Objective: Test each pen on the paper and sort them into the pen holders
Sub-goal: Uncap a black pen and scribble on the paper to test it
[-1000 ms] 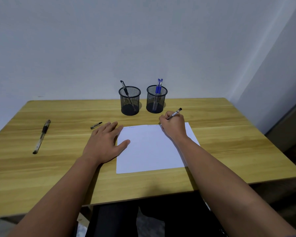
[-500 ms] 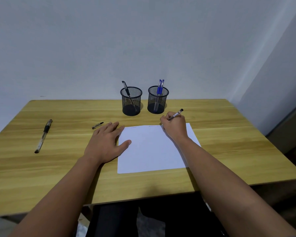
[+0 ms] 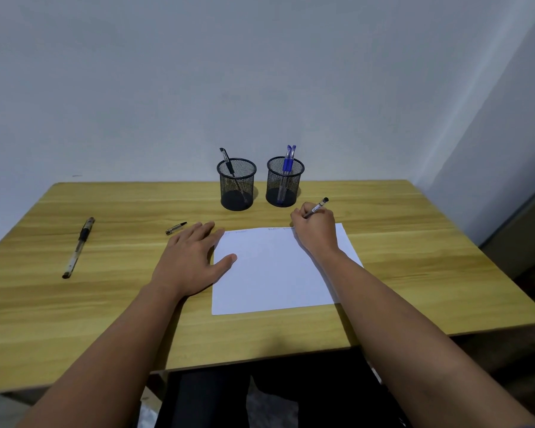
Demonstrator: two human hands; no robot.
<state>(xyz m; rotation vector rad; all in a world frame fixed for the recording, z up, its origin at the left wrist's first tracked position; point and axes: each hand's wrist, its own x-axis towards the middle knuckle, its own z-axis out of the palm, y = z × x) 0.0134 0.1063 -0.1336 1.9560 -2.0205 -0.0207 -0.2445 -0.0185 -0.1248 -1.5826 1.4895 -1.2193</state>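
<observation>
White paper (image 3: 275, 273) is lying at the frame's centre, its left edge pinned by the left hand (image 3: 192, 261), fingers spread flat. The right hand (image 3: 315, 231) is pinching a pen (image 3: 317, 207) at the sheet's upper right corner, close to the edge, so a stroke risks running onto the wooden table (image 3: 414, 248). Above, two mesh holders (image 3: 237, 185) are standing; an untested pen (image 3: 78, 247) is waiting at left.
</observation>
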